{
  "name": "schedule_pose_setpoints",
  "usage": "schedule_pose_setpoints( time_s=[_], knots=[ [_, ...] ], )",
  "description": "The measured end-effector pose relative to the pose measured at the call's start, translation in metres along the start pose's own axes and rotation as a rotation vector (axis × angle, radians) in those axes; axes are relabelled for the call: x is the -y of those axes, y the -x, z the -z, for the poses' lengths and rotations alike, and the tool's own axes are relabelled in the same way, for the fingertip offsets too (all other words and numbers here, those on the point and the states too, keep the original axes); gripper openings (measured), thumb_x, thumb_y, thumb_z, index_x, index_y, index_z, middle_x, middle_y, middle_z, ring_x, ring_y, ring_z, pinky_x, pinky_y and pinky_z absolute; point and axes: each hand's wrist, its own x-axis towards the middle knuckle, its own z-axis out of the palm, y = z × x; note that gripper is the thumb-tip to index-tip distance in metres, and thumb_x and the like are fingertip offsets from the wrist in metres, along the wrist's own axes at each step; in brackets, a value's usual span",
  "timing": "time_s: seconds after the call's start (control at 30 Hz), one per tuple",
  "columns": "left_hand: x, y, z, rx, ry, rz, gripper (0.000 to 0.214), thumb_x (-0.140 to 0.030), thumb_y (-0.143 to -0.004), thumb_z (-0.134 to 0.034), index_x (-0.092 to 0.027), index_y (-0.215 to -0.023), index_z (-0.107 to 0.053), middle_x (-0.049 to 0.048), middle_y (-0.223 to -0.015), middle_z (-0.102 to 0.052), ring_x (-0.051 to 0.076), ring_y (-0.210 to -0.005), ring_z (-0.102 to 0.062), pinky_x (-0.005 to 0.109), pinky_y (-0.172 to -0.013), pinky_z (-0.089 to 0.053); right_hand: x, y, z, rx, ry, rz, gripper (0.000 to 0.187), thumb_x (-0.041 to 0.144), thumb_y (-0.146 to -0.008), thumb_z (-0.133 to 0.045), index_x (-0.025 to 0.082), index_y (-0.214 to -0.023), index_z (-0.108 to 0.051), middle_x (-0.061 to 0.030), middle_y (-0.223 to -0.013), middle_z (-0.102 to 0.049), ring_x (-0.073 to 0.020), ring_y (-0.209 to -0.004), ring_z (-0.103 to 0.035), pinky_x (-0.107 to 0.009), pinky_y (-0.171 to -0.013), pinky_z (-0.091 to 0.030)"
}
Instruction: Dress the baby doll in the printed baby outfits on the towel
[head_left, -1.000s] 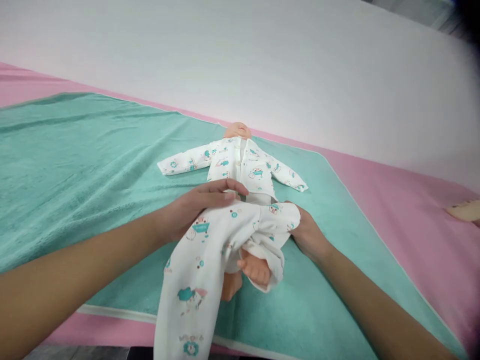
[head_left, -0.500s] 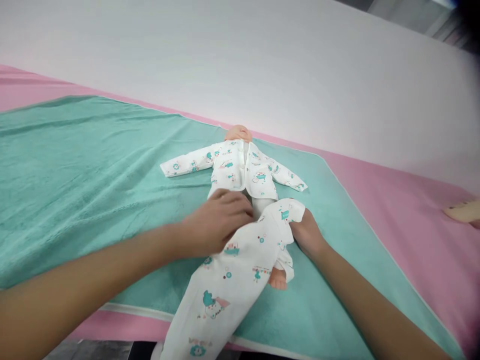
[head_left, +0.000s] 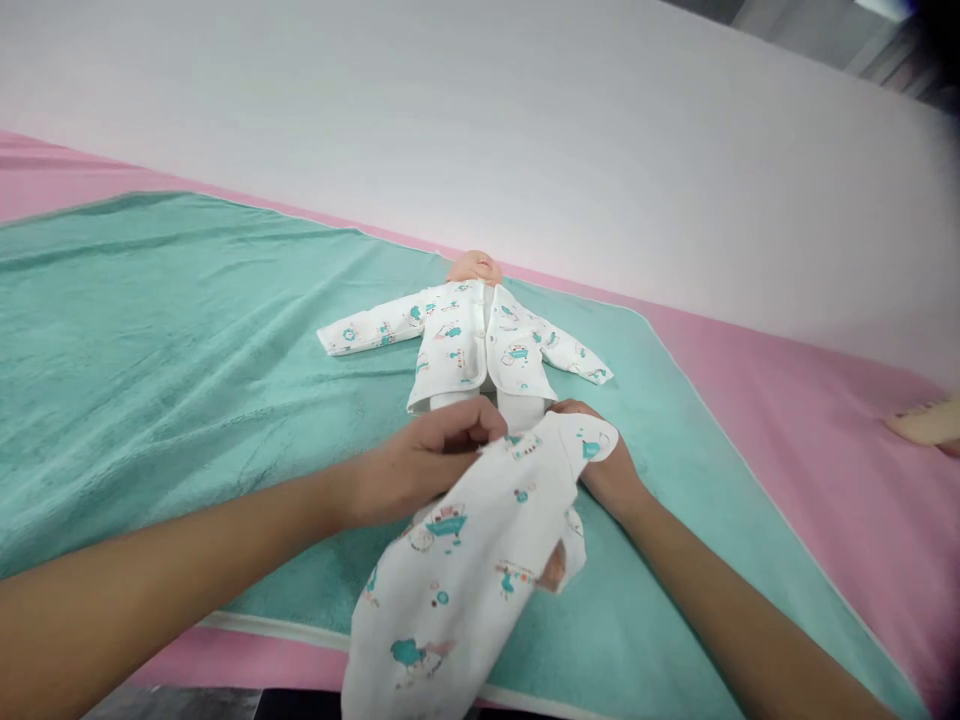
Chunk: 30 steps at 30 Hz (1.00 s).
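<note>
A baby doll (head_left: pixel 475 268) lies on its back on a teal towel (head_left: pixel 187 330), dressed in a white printed jacket (head_left: pixel 469 338). White printed baby trousers (head_left: pixel 465 540) cover its legs, with one bare foot (head_left: pixel 553 568) poking out. My left hand (head_left: pixel 420 465) pinches the trousers' waistband on the left. My right hand (head_left: pixel 604 465) grips the waistband on the right, mostly hidden under the cloth. The waistband sits at the doll's hips, just below the jacket's hem.
The towel lies on a pink sheet (head_left: pixel 810 440) over a bed; a white surface (head_left: pixel 525 120) lies beyond. A pale object (head_left: pixel 926 422) sticks in at the right edge. The towel's near edge (head_left: pixel 247 625) is close to me.
The trousers have slid further up the doll's legs, so less of the feet shows. My left hand went from lying on the cloth to pinching the waistband.
</note>
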Motion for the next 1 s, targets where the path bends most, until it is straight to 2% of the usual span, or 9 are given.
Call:
schedule_pose_setpoints(
  time_s=[0.1, 0.2, 0.3, 0.43, 0.57, 0.67, 0.77, 0.87, 1.0],
  knots=[
    [0.004, -0.003, 0.006, -0.154, 0.148, -0.007, 0.009, -0.027, -0.084, -0.055, -0.019, -0.085, -0.05, -0.0017, -0.079, -0.055, 0.01, -0.066, -0.05, 0.022, -0.057, -0.039, 0.001, 0.002, 0.004, 0.072, -0.06, -0.041, 0.022, 0.034, -0.075, -0.064, 0.023, -0.093, -0.062, -0.0032, -0.095, -0.065, -0.0212, -0.087, -0.059, -0.031, -0.072, -0.048],
    [0.005, -0.006, 0.009, -0.172, 0.137, -0.033, 0.009, -0.026, -0.083, -0.057, -0.02, -0.089, -0.053, -0.0001, -0.088, -0.057, 0.012, -0.074, -0.054, 0.024, -0.063, -0.042, 0.001, 0.005, 0.012, 0.178, -0.259, -0.101, 0.048, 0.039, -0.065, -0.076, 0.025, -0.107, -0.059, -0.0049, -0.106, -0.063, -0.0249, -0.097, -0.059, -0.035, -0.08, -0.048],
    [0.001, -0.005, 0.009, -0.067, -0.018, -0.023, 0.011, -0.026, -0.084, -0.056, -0.02, -0.093, -0.057, 0.0009, -0.09, -0.058, 0.013, -0.079, -0.054, 0.025, -0.067, -0.044, 0.001, 0.007, 0.023, 0.408, -0.512, -0.087, 0.066, 0.052, -0.058, -0.078, 0.025, -0.113, -0.056, -0.0076, -0.11, -0.06, -0.0268, -0.098, -0.057, -0.038, -0.078, -0.048],
    [-0.007, -0.002, 0.006, 0.18, -0.304, -0.052, 0.021, -0.031, -0.088, -0.05, -0.023, -0.104, -0.061, 0.0035, -0.106, -0.059, 0.016, -0.093, -0.055, 0.03, -0.082, -0.044, 0.006, 0.008, 0.032, 0.563, -0.729, 0.097, 0.049, 0.066, -0.062, -0.067, 0.021, -0.077, -0.055, -0.0032, -0.083, -0.053, -0.0175, -0.072, -0.052, -0.032, -0.063, -0.045],
    [-0.007, 0.0, 0.0, 0.328, -0.508, -0.151, 0.038, -0.042, -0.084, -0.057, -0.025, -0.119, -0.057, 0.0057, -0.121, -0.057, 0.023, -0.112, -0.049, 0.037, -0.099, -0.035, 0.015, 0.01, 0.028, 0.484, -0.682, 0.097, 0.032, 0.048, -0.074, -0.066, 0.022, -0.072, -0.048, 0.0004, -0.069, -0.046, -0.0156, -0.068, -0.047, -0.033, -0.066, -0.043],
    [-0.003, 0.0, -0.005, 0.318, -0.628, -0.187, 0.059, -0.048, -0.075, -0.066, -0.025, -0.127, -0.051, 0.0076, -0.122, -0.056, 0.026, -0.113, -0.048, 0.041, -0.101, -0.032, 0.022, 0.01, 0.024, 0.354, -0.573, 0.124, 0.021, 0.035, -0.077, -0.068, 0.024, -0.075, -0.049, 0.0017, -0.069, -0.05, -0.0162, -0.071, -0.052, -0.04, -0.081, -0.044],
    [-0.002, 0.002, -0.006, 0.274, -0.616, -0.124, 0.066, -0.048, -0.077, -0.063, -0.027, -0.136, -0.041, 0.0079, -0.12, -0.056, 0.026, -0.111, -0.048, 0.042, -0.097, -0.036, 0.03, 0.011, 0.025, 0.146, -0.522, 0.179, 0.024, 0.037, -0.076, -0.069, 0.026, -0.073, -0.047, 0.0035, -0.066, -0.049, -0.0155, -0.069, -0.053, -0.046, -0.093, -0.041],
    [-0.005, 0.003, -0.004, 0.256, -0.514, -0.1, 0.062, -0.044, -0.081, -0.06, -0.031, -0.137, -0.038, 0.0056, -0.126, -0.052, 0.024, -0.117, -0.045, 0.04, -0.099, -0.036, 0.036, 0.012, 0.026, -0.028, -0.521, 0.119, 0.034, 0.045, -0.074, -0.069, 0.026, -0.071, -0.041, 0.0046, -0.062, -0.045, -0.0151, -0.064, -0.051, -0.047, -0.091, -0.044],
    [-0.01, 0.003, -0.003, 0.3, -0.341, -0.102, 0.035, -0.036, -0.091, -0.048, -0.03, -0.125, -0.054, 0.0031, -0.131, -0.048, 0.021, -0.123, -0.041, 0.036, -0.107, -0.03, 0.037, 0.016, 0.022, -0.025, -0.568, 0.022, 0.038, 0.049, -0.072, -0.067, 0.026, -0.071, -0.036, 0.0042, -0.063, -0.043, -0.0145, -0.059, -0.049, -0.043, -0.082, -0.05]
  ],
)
